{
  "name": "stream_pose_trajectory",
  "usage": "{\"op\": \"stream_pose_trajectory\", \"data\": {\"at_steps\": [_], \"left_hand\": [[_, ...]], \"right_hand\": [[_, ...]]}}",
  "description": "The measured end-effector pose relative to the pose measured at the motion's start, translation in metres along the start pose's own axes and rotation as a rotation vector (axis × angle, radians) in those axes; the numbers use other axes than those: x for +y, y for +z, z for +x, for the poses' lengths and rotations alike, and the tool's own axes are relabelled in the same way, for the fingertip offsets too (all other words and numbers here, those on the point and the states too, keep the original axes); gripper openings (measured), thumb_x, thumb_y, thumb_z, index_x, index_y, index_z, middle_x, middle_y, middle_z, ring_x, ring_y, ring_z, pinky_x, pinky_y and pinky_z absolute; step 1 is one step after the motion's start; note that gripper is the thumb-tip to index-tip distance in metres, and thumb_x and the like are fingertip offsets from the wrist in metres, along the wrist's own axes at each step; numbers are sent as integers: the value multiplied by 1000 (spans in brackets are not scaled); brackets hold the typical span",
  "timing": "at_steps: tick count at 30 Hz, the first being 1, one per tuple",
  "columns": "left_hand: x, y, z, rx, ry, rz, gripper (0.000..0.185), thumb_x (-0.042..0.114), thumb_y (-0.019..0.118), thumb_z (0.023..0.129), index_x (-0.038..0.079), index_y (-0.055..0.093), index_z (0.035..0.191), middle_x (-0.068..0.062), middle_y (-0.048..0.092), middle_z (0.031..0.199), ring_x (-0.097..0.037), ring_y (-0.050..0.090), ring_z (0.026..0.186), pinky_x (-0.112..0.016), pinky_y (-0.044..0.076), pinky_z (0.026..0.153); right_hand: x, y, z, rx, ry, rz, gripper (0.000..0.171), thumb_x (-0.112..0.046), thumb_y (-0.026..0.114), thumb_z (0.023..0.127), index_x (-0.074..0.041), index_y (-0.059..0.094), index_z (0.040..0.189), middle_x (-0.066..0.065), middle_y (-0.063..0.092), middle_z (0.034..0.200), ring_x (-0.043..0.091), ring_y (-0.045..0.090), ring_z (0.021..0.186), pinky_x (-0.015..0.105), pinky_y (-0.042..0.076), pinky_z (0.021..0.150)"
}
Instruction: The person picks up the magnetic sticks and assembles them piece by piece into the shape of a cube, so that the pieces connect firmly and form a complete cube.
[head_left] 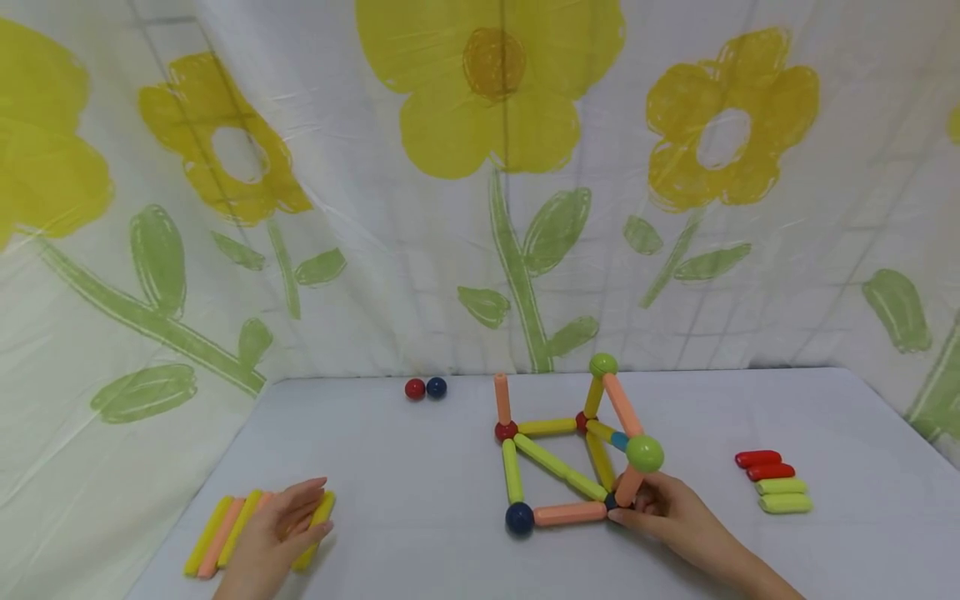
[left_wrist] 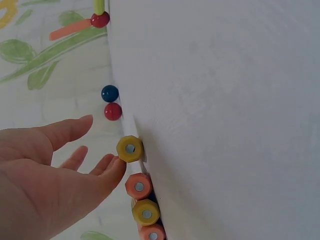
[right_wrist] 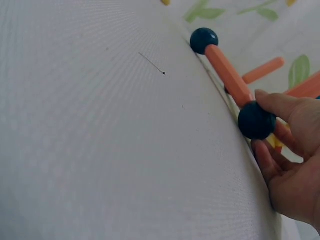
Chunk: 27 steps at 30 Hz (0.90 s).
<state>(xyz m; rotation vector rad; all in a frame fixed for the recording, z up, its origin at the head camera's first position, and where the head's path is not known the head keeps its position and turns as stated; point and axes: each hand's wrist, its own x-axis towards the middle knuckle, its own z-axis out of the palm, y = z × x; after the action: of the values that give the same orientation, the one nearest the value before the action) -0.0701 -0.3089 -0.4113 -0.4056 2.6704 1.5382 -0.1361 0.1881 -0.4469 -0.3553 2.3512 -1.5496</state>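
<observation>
A frame of magnetic rods and balls (head_left: pixel 558 467) stands on the white table. It has a dark blue ball (head_left: pixel 519 518) at its front left corner and a green ball (head_left: pixel 644 452) raised at the right. My right hand (head_left: pixel 626 500) is at the front right corner; thumb and fingers pinch the dark blue corner ball (right_wrist: pixel 256 120) that ends an orange rod (right_wrist: pixel 227 72). At the lower left my left hand (head_left: pixel 315 504) hovers with straight fingers over a row of yellow and orange rods (head_left: pixel 217 537). One fingertip touches the end of a yellow rod (left_wrist: pixel 130 148).
A loose red ball (head_left: pixel 415 389) and a blue ball (head_left: pixel 437 387) lie together near the back of the table. Two red rods (head_left: pixel 759 459) and two light green rods (head_left: pixel 783 495) lie at the right. A flower-print cloth (head_left: pixel 480 208) hangs behind and at the sides.
</observation>
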Motion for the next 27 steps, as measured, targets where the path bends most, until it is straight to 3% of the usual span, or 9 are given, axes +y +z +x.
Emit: {"op": "stream_pose_trajectory", "data": {"at_steps": [6, 11, 15, 20, 23, 27], "left_hand": [[-4, 7, 5, -53, -18, 57, 60, 4, 81, 91, -4, 58, 146, -26, 58, 147, -39, 62, 130, -34, 60, 96], [-8, 10, 5, -122, 39, 147, 54, 7, 83, 89, -4, 64, 139, -18, 69, 132, -29, 68, 113, -36, 61, 90], [-7, 13, 5, -138, 89, 218, 48, 5, 84, 88, -4, 69, 132, -14, 72, 125, -23, 68, 105, -34, 62, 85], [0, 14, 7, -198, 176, 219, 45, 7, 80, 91, -4, 68, 133, -19, 71, 129, -25, 69, 104, -36, 62, 84], [14, 17, 8, -221, 196, 178, 45, 9, 77, 95, -4, 66, 137, -23, 68, 134, -27, 70, 104, -35, 62, 80], [44, 27, 12, -209, 256, 145, 42, 12, 75, 98, 0, 67, 137, -22, 68, 135, -26, 72, 102, -30, 61, 75]], "right_hand": [[1, 0, 1, -6, -13, 16, 32, -23, 79, 96, 0, 65, 112, 7, 59, 92, 13, 56, 79, 23, 49, 66], [1, -3, 1, -32, -23, 18, 32, -22, 79, 96, 0, 64, 113, 7, 59, 92, 13, 56, 79, 23, 49, 67], [2, -12, 4, -118, -67, 26, 31, -19, 78, 97, 1, 63, 116, 9, 62, 96, 14, 60, 84, 23, 51, 71], [-3, -37, 7, -241, -76, 21, 34, -12, 70, 102, 5, 61, 130, 15, 66, 120, 22, 64, 100, 25, 56, 82], [-14, -53, 9, -221, -72, -1, 41, -6, 61, 105, 10, 54, 141, 19, 65, 128, 28, 64, 105, 29, 59, 83], [-38, -67, 18, -70, -101, -55, 41, -11, 56, 109, 10, 52, 144, 24, 63, 134, 27, 66, 106, 30, 60, 85]]}}
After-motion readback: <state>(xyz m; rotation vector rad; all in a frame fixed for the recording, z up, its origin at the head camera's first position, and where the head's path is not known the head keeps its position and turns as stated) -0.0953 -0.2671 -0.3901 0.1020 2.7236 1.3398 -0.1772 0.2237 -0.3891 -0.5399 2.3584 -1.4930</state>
